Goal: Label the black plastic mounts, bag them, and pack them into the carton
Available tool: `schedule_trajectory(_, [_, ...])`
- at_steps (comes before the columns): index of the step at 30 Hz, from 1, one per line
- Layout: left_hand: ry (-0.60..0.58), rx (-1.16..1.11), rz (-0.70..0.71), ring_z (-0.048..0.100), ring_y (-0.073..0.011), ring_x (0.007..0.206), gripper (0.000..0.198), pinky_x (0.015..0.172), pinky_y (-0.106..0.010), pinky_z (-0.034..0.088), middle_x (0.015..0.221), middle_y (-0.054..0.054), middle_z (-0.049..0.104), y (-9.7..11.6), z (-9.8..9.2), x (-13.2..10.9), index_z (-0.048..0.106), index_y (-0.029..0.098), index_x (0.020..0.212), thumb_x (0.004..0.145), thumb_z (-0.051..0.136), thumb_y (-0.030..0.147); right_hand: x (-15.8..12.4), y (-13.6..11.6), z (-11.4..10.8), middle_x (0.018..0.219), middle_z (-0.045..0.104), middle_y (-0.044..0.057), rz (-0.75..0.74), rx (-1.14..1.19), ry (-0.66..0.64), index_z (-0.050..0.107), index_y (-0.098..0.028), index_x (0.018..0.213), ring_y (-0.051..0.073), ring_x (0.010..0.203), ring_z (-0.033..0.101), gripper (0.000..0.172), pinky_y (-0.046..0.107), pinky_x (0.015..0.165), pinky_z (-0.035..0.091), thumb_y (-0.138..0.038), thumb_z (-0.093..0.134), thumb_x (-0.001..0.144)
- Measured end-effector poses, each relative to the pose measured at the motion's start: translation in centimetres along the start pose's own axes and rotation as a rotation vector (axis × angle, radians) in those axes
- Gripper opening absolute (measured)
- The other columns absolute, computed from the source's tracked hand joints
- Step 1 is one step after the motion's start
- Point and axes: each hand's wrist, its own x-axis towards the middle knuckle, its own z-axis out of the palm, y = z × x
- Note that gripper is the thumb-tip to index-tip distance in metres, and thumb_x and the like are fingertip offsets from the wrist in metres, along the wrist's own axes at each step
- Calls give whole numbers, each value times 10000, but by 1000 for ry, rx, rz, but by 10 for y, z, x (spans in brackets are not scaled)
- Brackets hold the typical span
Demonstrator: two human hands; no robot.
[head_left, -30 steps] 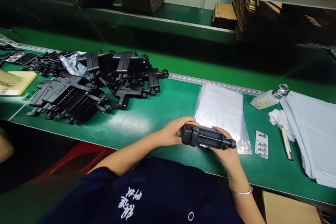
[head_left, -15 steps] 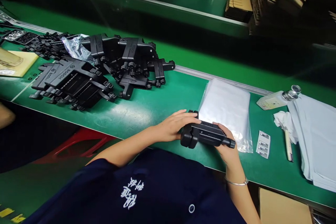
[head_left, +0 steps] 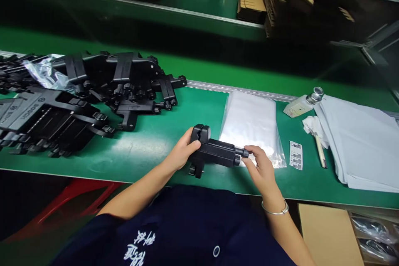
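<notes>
A black plastic bracket (head_left: 218,151) with a long body, a clamp-like end and small knobs is held above the front of the green bench. My left hand (head_left: 182,151) is closed around its thick left end, thumb on top. At the other end, the thumb and fingers of my right hand (head_left: 261,168) pinch the tip of the short rod that sticks out. Just behind the bracket lies a stack of clear plastic bags (head_left: 249,116). More black brackets (head_left: 124,75) are heaped at the back left, and a row of BOSCH-marked ones (head_left: 46,120) stands in front of them.
On the right are a bottle with a metal top (head_left: 302,104), a label sheet (head_left: 296,155), a pale-handled tool (head_left: 320,151) beside crumpled tissue, and white sheets (head_left: 368,145). A cardboard box (head_left: 327,232) sits below the bench edge. A shelf (head_left: 205,2) runs behind.
The bracket has been turned, its clamp end now pointing up and away. My right hand has moved from beneath its body to the rod tip. The camera view has shifted right.
</notes>
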Motion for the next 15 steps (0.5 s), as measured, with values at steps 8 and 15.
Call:
schedule_trajectory(8, [-49, 471, 234, 599, -272, 973, 710, 857, -380, 475, 1082, -78, 630, 8, -8, -13, 563, 229, 1155, 603, 775, 622, 10, 0, 1, 727, 578, 11, 186, 259, -128, 599, -207, 955, 164, 667, 555, 282, 308, 624, 480, -445, 448, 957])
schedule_trajectory(15, [18, 314, 133, 592, -219, 898, 600, 780, -322, 480, 1010, -60, 619, 5, 0, -8, 567, 215, 1184, 737, 684, 599, 4, -1, 1, 996, 643, 65, 133, 202, -57, 568, -239, 1135, 219, 921, 622, 268, 370, 797, 526, -376, 547, 906])
